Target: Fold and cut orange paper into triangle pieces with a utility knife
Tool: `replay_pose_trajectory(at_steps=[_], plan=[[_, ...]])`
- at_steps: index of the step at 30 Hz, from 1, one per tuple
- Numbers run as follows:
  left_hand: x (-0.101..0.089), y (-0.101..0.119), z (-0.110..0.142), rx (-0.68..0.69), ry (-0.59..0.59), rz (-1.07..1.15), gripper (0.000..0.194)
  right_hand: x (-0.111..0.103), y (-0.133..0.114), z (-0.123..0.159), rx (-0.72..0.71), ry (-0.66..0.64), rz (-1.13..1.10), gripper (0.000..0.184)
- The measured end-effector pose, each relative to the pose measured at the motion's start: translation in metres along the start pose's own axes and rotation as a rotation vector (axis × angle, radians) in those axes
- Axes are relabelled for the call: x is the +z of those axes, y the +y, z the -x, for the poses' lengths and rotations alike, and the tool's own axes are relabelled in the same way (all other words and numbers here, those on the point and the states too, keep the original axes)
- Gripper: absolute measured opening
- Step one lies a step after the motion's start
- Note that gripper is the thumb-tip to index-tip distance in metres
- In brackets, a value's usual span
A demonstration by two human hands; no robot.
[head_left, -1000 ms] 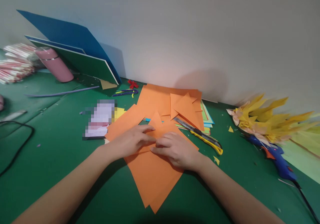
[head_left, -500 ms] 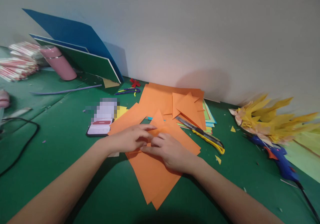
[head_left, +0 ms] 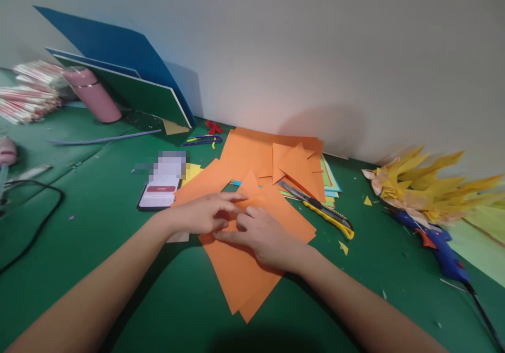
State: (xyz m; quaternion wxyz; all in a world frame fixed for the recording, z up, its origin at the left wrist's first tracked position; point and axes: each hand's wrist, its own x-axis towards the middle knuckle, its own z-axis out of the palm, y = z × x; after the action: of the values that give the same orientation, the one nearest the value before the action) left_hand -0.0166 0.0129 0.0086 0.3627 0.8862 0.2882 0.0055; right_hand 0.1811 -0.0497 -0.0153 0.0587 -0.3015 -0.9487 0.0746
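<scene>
- Head view, far left: a pink bottle (head_left: 92,96) lies tipped against the green board (head_left: 134,92), neither of them touched.
- Next along, a phone (head_left: 157,200) lies face up on the green table (head_left: 189,305), just beside the orange sheets.
- Then the left hand (head_left: 199,215), palm down over the orange paper (head_left: 244,282), its index finger stretched out, with a narrow gap down to the thumb. I can't tell whether it pinches an edge.
- Mid-table, that orange paper lies layered under both hands, corners pointing back at the person.
- Over it is the right hand (head_left: 270,240), index finger out, the others curled. It has slid leftward across the paper over the last second, so its fingertips now sit nearer the left hand; to my eye the pressing has shifted that way. Whether it grips anything, I can't tell.
- Just beyond, a yellow cutter knife (head_left: 329,218) lies unheld.
- Far right, the blue glue gun (head_left: 447,255) lies near yellow paper petals (head_left: 414,187), well apart from the hands.
</scene>
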Motion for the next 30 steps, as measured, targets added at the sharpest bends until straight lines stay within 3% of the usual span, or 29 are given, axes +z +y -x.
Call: replay_pose_trajectory(at_steps=[9, 17, 22, 27, 30], plan=[[0.003, -0.003, -0.001, 0.01, 0.03, 0.004, 0.035, -0.002, -0.016, -0.007, -0.004, -0.051, -0.063, 0.067], [-0.001, 0.007, 0.0, -0.047, -0.003, 0.054, 0.041, 0.003, -0.014, -0.008, 0.048, 0.003, -0.153, 0.058], [-0.001, 0.008, 0.0, -0.045, 0.004, 0.058, 0.037, 0.004, -0.015, -0.006, 0.034, 0.009, -0.151, 0.065], [0.003, 0.001, -0.003, -0.057, 0.066, 0.086, 0.044, 0.005, -0.019, -0.006, 0.125, 0.116, -0.201, 0.041], [0.004, 0.001, -0.003, -0.095, 0.078, 0.134, 0.044, 0.002, -0.02, -0.006, 0.115, 0.105, -0.244, 0.038]])
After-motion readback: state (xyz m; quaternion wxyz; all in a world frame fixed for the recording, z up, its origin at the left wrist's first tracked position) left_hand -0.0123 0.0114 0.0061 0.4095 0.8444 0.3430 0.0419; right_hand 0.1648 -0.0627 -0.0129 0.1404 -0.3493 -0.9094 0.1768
